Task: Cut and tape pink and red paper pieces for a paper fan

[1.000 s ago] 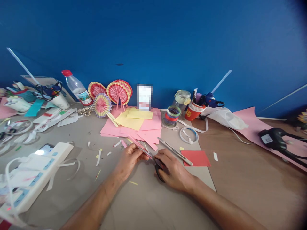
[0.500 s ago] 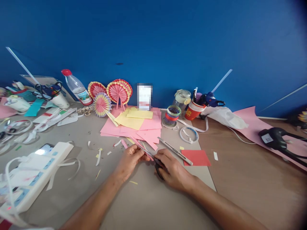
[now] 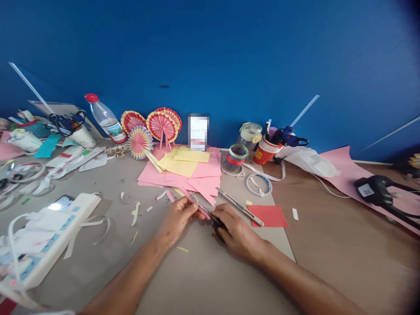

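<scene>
Left hand pinches pink strip left of scissors, steadying it; right hand's fingers curl round scissors; blade gap unclear.

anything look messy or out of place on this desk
Some clutter: white scraps lie strewn left of the left hand, ungathered, and the craft knife lies askew, its near end overlapping the red paper. I see nothing spilled.

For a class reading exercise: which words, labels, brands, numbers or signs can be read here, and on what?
None legible:
Label on bottle: too small, blurred.
Yellow marks on red cup: too blurred.
White sticker on black object: too small.
White panel: pixelated.
</scene>
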`<action>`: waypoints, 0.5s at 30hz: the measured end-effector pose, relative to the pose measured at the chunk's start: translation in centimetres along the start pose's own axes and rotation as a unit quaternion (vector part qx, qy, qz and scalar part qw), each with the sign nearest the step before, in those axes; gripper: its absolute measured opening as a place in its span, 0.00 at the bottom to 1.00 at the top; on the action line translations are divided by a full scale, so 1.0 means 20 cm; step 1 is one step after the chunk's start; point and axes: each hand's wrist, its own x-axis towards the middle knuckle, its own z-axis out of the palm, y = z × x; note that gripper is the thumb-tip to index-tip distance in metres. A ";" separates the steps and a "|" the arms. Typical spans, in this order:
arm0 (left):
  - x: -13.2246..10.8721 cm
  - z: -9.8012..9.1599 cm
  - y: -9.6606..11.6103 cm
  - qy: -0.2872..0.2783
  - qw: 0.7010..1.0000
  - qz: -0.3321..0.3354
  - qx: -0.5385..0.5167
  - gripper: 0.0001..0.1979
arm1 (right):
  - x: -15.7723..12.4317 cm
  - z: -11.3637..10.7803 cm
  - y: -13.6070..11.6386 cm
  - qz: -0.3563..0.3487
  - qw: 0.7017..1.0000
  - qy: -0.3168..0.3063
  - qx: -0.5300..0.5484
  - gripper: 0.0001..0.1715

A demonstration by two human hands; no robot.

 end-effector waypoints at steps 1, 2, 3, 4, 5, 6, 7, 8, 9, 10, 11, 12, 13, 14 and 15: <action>0.00 0.00 0.00 0.000 1.000 0.000 0.000 0.16 | 0.00 0.00 -0.01 0.001 1.000 0.004 0.002 0.22; 0.00 0.00 0.00 0.001 1.000 0.000 0.000 0.16 | 0.00 -0.01 -0.01 0.004 1.000 0.009 0.005 0.23; 0.00 0.00 0.00 0.001 1.000 0.001 0.001 0.16 | 0.00 -0.01 -0.02 0.008 1.000 0.013 0.008 0.24; 0.00 0.00 0.00 0.000 1.000 0.003 0.003 0.16 | 0.00 -0.01 -0.03 0.012 1.000 0.018 0.010 0.25; 0.00 0.00 0.00 0.000 1.000 0.006 0.005 0.16 | 0.01 -0.01 -0.04 0.015 1.000 0.021 0.012 0.25; 0.00 0.00 0.00 -0.002 1.000 0.009 0.009 0.16 | 0.01 -0.02 -0.04 0.016 0.999 0.025 0.013 0.26; 0.00 0.00 0.00 -0.004 1.000 0.011 0.012 0.16 | 0.01 -0.02 -0.05 0.015 0.999 0.026 0.012 0.25; 0.00 0.00 0.00 -0.006 1.000 0.012 0.015 0.15 | 0.01 -0.02 -0.05 0.012 1.000 0.027 0.010 0.25; 0.00 0.00 0.00 -0.008 1.000 0.011 0.019 0.15 | 0.01 -0.02 -0.05 0.009 1.000 0.027 0.007 0.24; 0.00 0.00 0.00 -0.011 1.000 0.008 0.022 0.15 | 0.01 -0.01 -0.05 0.007 1.000 0.027 0.004 0.22; -0.01 0.00 0.00 -0.014 1.000 0.006 0.026 0.15 | 0.01 -0.01 -0.05 0.006 1.000 0.027 -0.001 0.21; -0.01 0.00 0.00 -0.018 0.999 0.004 0.029 0.15 | 0.01 -0.01 -0.05 0.006 1.000 0.028 -0.005 0.20; -0.01 0.01 0.00 -0.023 0.999 0.003 0.033 0.15 | 0.01 -0.01 -0.04 0.008 1.000 0.028 -0.008 0.19; -0.01 0.01 -0.01 -0.027 0.999 0.003 0.037 0.15 | 0.01 -0.01 -0.04 0.010 0.999 0.028 -0.010 0.19; -0.01 0.01 -0.01 -0.028 0.999 0.003 0.040 0.15 | 0.01 -0.01 -0.04 0.014 0.999 0.027 -0.010 0.19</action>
